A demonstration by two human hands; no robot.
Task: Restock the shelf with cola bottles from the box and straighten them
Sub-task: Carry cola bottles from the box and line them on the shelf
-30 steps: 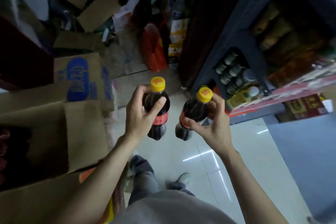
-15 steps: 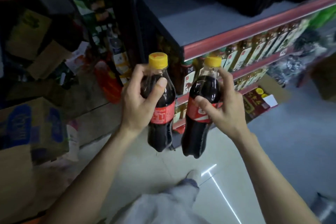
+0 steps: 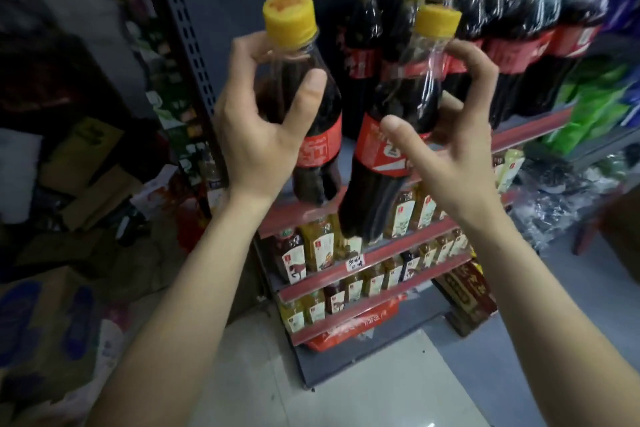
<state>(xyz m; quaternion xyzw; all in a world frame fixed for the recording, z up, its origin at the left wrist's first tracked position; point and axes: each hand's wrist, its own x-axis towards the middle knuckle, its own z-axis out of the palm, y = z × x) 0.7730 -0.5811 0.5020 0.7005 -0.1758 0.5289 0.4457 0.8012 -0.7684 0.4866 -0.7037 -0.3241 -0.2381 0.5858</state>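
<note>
far left: cardboard boxes piled on the floor, one with blue print, all blurred. more flattened cardboard behind them.

left hand grips the left cola bottle at the shoulder, fingers curled round the far side, thumb pressed flat on the near side just above the red label. yellow cap clear above the hand. bottle is upright, tilted slightly, its base in front of the red shelf edge; cannot tell if it touches the shelf.

right hand holds the right cola bottle, thumb on the red label, fingers curled and spread round the neck and far side. yellow cap above the fingers. this bottle is in the air, tilted with its base toward the camera, hanging lower than the left one and overlapping the shelves below. the two bottles are just beside each other, apart.

behind both: row of cola bottles with yellow caps and red labels already standing on that shelf, from centre to right. gap on the shelf left of the row, next to the perforated upright post.

below: three lower shelves of small labelled bottles, yellow and dark liquid. red packaging on the bottom level.

far right: green packs on the next shelf unit, blurred. pale tile floor underneath.
</note>
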